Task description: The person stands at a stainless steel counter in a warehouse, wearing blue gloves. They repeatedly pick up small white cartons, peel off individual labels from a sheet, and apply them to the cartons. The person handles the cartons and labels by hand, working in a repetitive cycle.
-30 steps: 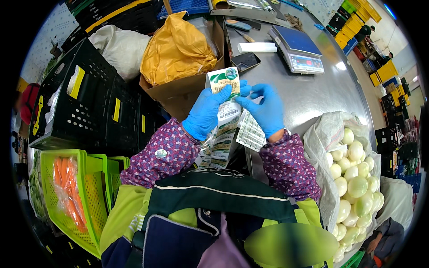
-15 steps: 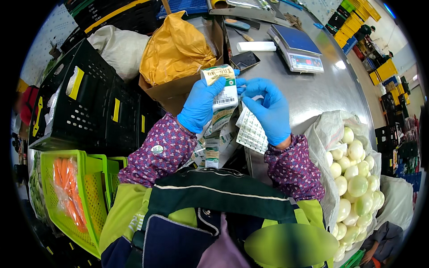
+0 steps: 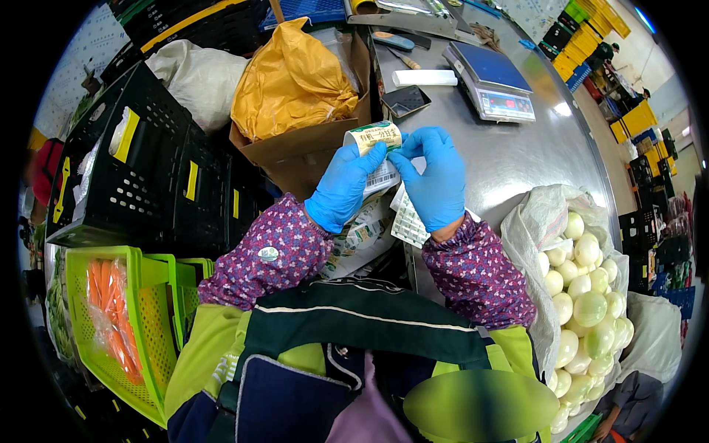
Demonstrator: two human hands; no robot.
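Both my hands wear blue gloves and meet in front of me. My left hand (image 3: 341, 186) is closed round cream, green and white printed labels (image 3: 378, 135), which curve over above its fingers. A barcode shows on the white part below the thumb. At the labels' right edge my right hand (image 3: 434, 181) pinches with thumb and forefinger. A sheet of small green-and-white printed stickers (image 3: 408, 223) sits just below that hand; whether its curled fingers also touch the sheet is hidden. Crumpled printed label scraps (image 3: 362, 240) lie below, between my forearms.
An open cardboard box (image 3: 284, 164) with an orange bag (image 3: 292, 85) stands ahead. On the metal table (image 3: 517, 162) are a scale (image 3: 491, 81), a phone (image 3: 405, 101) and a white roll (image 3: 425, 77). Onions (image 3: 591, 308) fill a sack at right; carrots (image 3: 111, 317) and black crates (image 3: 148, 162) are left.
My hands have drawn together at the labels, the right moving slightly left. The long strip that hung below my left hand no longer shows, and the labels now curl over more.
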